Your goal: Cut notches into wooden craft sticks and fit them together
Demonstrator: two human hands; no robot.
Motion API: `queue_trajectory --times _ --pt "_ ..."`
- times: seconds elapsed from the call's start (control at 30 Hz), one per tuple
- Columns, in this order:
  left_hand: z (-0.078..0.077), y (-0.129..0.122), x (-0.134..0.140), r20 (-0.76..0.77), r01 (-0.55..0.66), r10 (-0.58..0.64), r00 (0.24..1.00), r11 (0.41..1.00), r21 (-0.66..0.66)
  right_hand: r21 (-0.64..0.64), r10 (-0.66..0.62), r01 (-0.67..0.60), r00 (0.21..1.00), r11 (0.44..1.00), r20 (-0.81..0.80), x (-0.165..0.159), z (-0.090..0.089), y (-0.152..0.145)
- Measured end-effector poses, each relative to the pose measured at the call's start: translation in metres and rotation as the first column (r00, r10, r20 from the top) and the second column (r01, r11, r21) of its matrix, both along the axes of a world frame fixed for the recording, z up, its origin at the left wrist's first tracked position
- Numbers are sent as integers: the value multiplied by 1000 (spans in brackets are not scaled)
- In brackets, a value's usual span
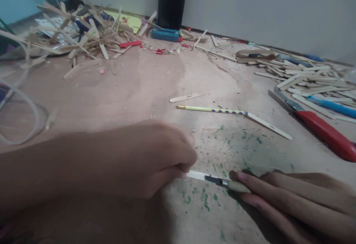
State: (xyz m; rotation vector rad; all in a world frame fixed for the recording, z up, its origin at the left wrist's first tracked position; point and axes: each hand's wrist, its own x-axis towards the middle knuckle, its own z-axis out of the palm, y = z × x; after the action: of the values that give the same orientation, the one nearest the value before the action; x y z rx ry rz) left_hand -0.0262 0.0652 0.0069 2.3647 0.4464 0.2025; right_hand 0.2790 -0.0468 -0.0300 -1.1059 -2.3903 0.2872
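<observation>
My left hand (144, 158) is closed in a fist low at the left, pinching the end of a thin pale wooden stick (195, 175) that lies on the floor. My right hand (292, 195) comes in from the lower right and grips a small craft knife (222, 181) with a dark blade holder and a grey-green handle. The knife's tip rests on the stick just right of my left fingers. Green flecks (205, 199) dot the floor around both hands.
A yellow dotted pencil (211, 109) and loose sticks (185, 97) lie just beyond my hands. A red-handled cutter (322, 131) and a blue tool (333, 106) sit at the right by a spread of sticks (306, 77). A stick heap (80, 36) fills the far left, a blue box (165, 34) by the wall.
</observation>
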Motion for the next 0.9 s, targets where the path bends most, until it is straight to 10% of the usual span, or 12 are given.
queue_trajectory --times 0.9 --pt "-13 -11 -1 46 -140 134 990 967 215 -71 -139 132 985 989 -99 16 16 19"
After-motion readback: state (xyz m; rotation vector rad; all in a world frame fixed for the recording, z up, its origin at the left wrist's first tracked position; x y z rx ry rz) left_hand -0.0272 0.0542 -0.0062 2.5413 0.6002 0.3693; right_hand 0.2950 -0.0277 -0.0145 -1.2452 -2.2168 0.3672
